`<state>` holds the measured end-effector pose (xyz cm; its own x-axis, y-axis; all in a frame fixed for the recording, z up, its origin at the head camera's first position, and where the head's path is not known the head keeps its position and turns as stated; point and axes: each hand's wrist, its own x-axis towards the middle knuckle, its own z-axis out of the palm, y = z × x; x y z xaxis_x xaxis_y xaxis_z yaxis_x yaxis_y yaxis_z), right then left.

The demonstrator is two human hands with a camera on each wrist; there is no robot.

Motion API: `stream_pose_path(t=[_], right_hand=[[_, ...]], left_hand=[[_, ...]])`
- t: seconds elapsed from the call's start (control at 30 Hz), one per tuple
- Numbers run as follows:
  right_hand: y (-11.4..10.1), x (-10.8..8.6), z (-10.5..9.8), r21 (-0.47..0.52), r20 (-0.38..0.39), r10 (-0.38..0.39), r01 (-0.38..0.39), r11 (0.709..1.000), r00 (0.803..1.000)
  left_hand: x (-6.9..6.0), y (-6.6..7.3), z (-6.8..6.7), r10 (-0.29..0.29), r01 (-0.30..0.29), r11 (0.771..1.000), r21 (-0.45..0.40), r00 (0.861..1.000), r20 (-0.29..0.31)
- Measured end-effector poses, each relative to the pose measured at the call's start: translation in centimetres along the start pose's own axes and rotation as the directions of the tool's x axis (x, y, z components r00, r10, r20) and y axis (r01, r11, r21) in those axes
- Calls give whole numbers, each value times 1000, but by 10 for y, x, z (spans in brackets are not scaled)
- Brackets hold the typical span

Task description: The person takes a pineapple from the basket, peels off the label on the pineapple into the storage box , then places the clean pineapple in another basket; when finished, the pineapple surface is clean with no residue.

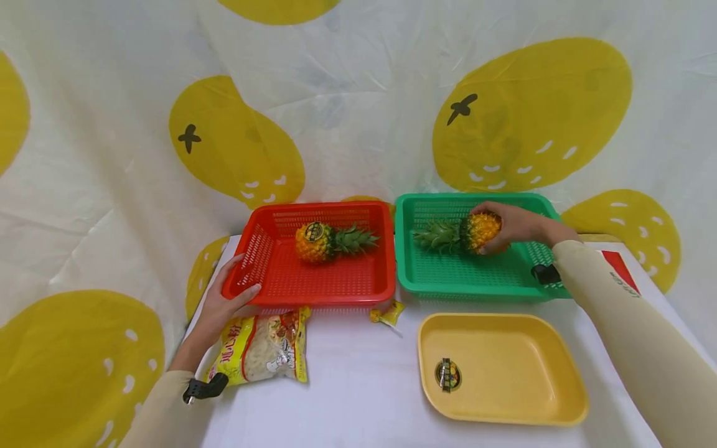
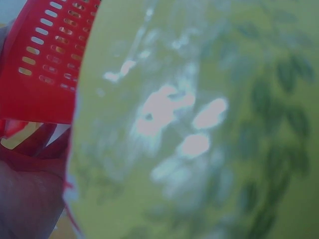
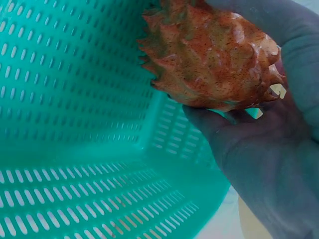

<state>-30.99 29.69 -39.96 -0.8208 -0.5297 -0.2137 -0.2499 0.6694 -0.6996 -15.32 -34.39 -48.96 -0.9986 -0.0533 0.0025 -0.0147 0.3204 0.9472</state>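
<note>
In the head view, my right hand (image 1: 511, 227) grips a small pineapple (image 1: 483, 232) by its orange body, inside the green basket (image 1: 476, 289). Its leafy crown points left. The right wrist view shows thumb and fingers around the spiky pineapple body (image 3: 209, 55). My left hand (image 1: 218, 306) holds the front left corner of the red basket (image 1: 325, 297), thumb at the front and fingers along the left side. Another pineapple (image 1: 313, 242) with a round sticker lies in that basket, crown to the right. A yellow food bag (image 2: 189, 129) fills most of the left wrist view.
The food bag (image 1: 269, 348) lies before the red basket. A small yellow-wrapped item (image 1: 388, 314) sits between the baskets, near their front edges. A yellow tray (image 1: 504, 367) with a sticker stands in front of the green basket. A fruit-print cloth (image 1: 358, 124) hangs behind the white table.
</note>
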Motion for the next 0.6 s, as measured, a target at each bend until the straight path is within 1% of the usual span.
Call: stream_pose_path(t=[0.1,0.23,0.4,0.6], right_hand=[[4,1,1,27,-27,4,-3,1000,1000],[10,4,4,40,-57,-10,13,999,998],[17,5,8,17,-34,2,-1,1000,999],[16,6,11,26,2,13,-13,1000,1000]], left_hand=[[1,0,1,-6,6,1000,4,1000,3],[1,0,2,-4,4,1000,10,1000,-2],[1,1,1,-6,6,1000,15,1000,0],[0,2,0,-12,12,1000,7,1000,2]])
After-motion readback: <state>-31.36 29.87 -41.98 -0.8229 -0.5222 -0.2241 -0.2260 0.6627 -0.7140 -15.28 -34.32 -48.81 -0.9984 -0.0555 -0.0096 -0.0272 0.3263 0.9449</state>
